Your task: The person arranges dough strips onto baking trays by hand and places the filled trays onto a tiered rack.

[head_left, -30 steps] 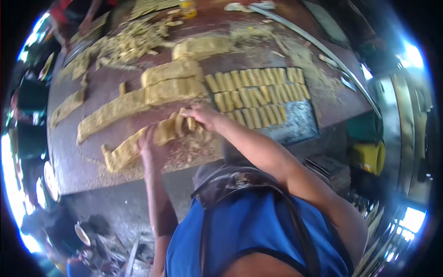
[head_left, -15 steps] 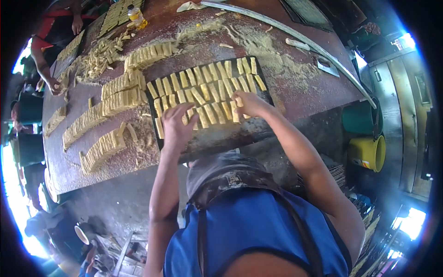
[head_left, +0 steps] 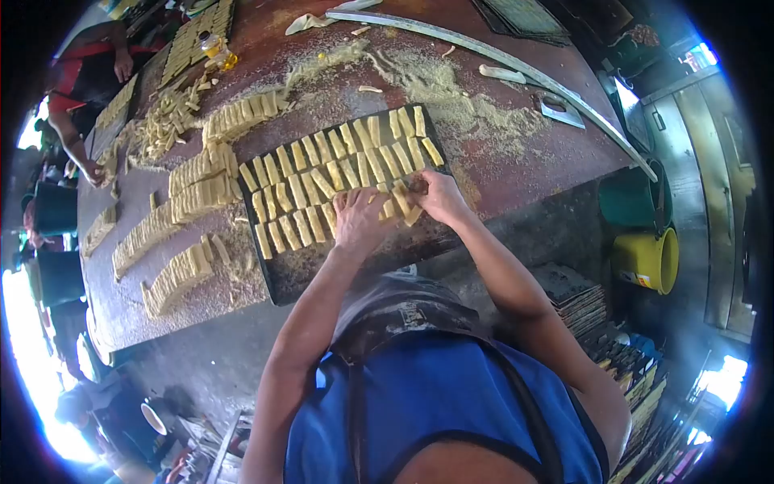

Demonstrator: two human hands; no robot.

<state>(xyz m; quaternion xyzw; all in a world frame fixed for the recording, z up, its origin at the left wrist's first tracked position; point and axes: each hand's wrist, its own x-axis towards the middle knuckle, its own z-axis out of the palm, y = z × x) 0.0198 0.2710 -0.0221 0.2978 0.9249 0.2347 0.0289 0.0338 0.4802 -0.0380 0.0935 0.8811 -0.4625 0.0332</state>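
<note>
Your surface [head_left: 508, 173] bears a tray [head_left: 297, 278]: 2 far rows of strips [head_left: 297, 190] are laid, the 3rd partly hidden by your hands. Left of it, stacks [head_left: 197, 200] remain untrayed. Your left hand [head_left: 361, 216] covers the 3rd row, grip impossible to tell; your right hand [head_left: 439, 195] has its fingers narrow, holding 1 end strip [head_left: 405, 200]. Bucket label [head_left: 635, 278] and apron print [head_left: 409, 315]: illegible.

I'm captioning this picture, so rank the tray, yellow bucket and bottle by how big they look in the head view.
1. Tray, clearly largest
2. Yellow bucket
3. Bottle, smallest as seen, though it stands beyond the tray
</note>
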